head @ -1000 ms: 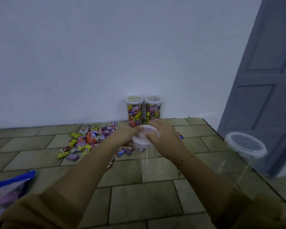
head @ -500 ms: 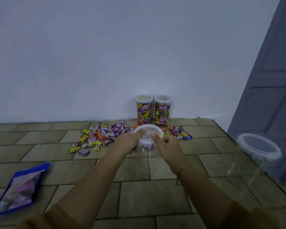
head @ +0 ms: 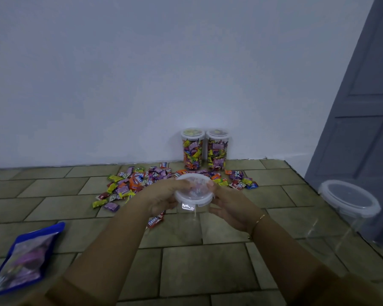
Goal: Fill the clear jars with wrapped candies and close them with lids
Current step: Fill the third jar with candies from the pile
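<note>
One head-worn wide-angle camera looks forward and down from above the person's outstretched forearms, close over the clear lidded plastic jar point(head: 194, 196), facing the plain white wall point(head: 142, 74) across the tan tiled floor point(head: 208, 270), with the grey panelled door point(head: 363, 129) at right.

four jars point(head: 192, 149), one bag point(head: 22, 259)

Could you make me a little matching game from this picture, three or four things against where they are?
Things:
1. two filled jars
2. empty lidded jar
3. blue bag
4. clear jar

Places:
A. flat on the floor, far left
B. between the left hand and right hand
C. against the wall
D. near the door, right

Pairs: 1-C, 2-D, 3-A, 4-B
</note>
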A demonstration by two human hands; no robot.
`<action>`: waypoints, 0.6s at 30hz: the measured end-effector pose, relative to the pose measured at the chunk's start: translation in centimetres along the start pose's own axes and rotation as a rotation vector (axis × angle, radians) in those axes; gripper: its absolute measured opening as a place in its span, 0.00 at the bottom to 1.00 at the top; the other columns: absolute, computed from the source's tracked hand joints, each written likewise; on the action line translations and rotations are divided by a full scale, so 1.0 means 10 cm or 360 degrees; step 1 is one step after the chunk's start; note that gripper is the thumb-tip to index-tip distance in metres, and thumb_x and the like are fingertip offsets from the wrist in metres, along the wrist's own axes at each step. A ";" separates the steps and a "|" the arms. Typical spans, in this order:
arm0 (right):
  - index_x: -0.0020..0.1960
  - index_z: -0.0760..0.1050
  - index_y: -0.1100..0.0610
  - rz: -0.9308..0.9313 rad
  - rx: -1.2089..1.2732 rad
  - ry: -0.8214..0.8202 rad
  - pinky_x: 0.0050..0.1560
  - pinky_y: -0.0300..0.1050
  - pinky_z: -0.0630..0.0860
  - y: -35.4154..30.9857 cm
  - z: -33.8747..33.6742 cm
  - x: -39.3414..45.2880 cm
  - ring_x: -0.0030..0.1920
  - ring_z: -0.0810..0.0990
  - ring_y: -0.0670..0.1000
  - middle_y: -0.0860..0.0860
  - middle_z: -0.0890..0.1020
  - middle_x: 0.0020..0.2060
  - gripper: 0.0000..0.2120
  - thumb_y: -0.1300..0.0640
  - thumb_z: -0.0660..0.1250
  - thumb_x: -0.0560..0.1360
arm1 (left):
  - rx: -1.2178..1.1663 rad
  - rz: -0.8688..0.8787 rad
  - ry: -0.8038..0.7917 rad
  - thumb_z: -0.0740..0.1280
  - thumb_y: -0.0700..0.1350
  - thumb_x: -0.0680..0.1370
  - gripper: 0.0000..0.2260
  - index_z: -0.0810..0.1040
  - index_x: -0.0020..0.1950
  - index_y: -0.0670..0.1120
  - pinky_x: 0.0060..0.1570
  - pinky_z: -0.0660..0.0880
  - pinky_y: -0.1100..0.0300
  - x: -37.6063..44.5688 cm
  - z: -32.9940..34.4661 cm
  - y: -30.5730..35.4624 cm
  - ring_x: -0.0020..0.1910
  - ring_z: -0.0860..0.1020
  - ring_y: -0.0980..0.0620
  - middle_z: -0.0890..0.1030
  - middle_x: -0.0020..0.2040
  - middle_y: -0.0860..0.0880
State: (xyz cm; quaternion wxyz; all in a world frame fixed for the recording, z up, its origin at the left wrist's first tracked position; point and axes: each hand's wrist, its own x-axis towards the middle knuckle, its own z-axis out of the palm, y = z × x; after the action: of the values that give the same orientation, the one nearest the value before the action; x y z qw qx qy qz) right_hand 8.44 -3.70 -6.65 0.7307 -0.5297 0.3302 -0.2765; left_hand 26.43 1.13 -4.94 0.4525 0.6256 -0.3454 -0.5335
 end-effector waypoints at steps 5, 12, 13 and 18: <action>0.59 0.75 0.58 0.0034 -0.0083 -0.0002 0.58 0.49 0.71 -0.03 0.02 0.04 0.57 0.74 0.53 0.56 0.78 0.56 0.17 0.48 0.60 0.78 | -0.0229 -0.0033 0.0027 0.75 0.47 0.61 0.29 0.77 0.61 0.39 0.64 0.69 0.49 0.00 -0.01 -0.05 0.51 0.76 0.46 0.82 0.48 0.43; 0.60 0.72 0.66 -0.0010 -0.0113 0.0152 0.53 0.55 0.77 -0.06 0.06 0.11 0.50 0.77 0.55 0.58 0.80 0.50 0.24 0.47 0.66 0.75 | -0.0439 -0.0020 0.0122 0.73 0.44 0.69 0.19 0.78 0.57 0.38 0.50 0.74 0.56 -0.04 0.03 -0.09 0.46 0.78 0.47 0.83 0.48 0.42; 0.59 0.73 0.65 -0.0008 -0.0133 0.0196 0.55 0.56 0.75 -0.06 0.06 0.11 0.50 0.77 0.55 0.58 0.80 0.51 0.24 0.46 0.67 0.74 | -0.0454 -0.0002 0.0138 0.73 0.44 0.69 0.18 0.78 0.55 0.39 0.48 0.74 0.57 -0.04 0.04 -0.10 0.44 0.78 0.48 0.83 0.46 0.43; 0.57 0.75 0.61 0.0032 -0.0089 0.0335 0.45 0.50 0.74 -0.08 0.10 0.12 0.49 0.78 0.54 0.56 0.81 0.50 0.19 0.47 0.65 0.76 | -0.0434 0.0121 0.0232 0.73 0.46 0.70 0.15 0.75 0.54 0.45 0.51 0.74 0.54 -0.08 0.05 -0.15 0.46 0.78 0.48 0.82 0.46 0.45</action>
State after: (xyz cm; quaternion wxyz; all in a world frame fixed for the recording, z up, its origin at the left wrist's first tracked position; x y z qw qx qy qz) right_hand 9.99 -4.25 -5.88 0.6796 -0.5146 0.4179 -0.3139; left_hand 25.71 2.31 -6.11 0.5770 0.5819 -0.2593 -0.5112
